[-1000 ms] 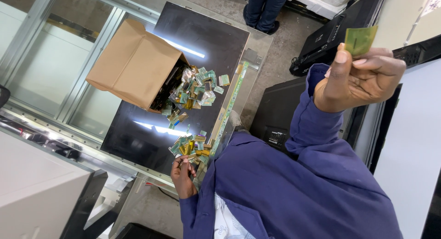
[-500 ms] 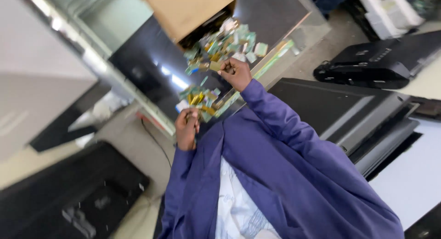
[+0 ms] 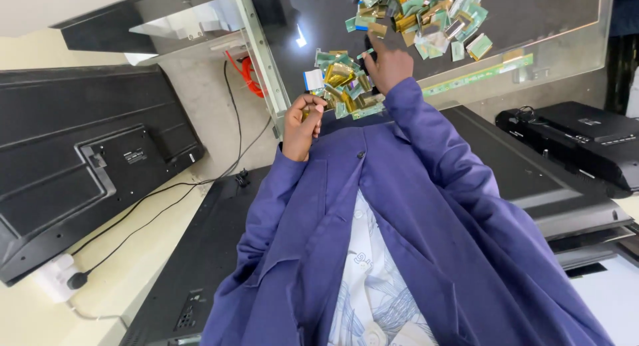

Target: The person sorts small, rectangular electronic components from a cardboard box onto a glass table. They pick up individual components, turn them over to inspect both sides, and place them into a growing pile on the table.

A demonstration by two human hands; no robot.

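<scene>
Small green and gold flex strips lie in a loose pile on a dark glossy panel, and more strips are scattered farther up. My left hand is closed in a fist at the pile's near edge, with a gold strip pinched between its fingers. My right hand rests on the pile with the index finger stretched toward a gold piece. Its other fingers are curled under, so I cannot see whether it holds anything. Both purple sleeves reach up from the bottom of the view.
A black television back lies at the left, another black set at the right and a dark panel under my body. A metal frame, red cable, black cords and a white power strip sit on the floor.
My right hand, raised one second ago with a green strip, has come down onto the pile. The view has swung, and the cardboard box is out of view. My left hand stays at the pile's edge.
</scene>
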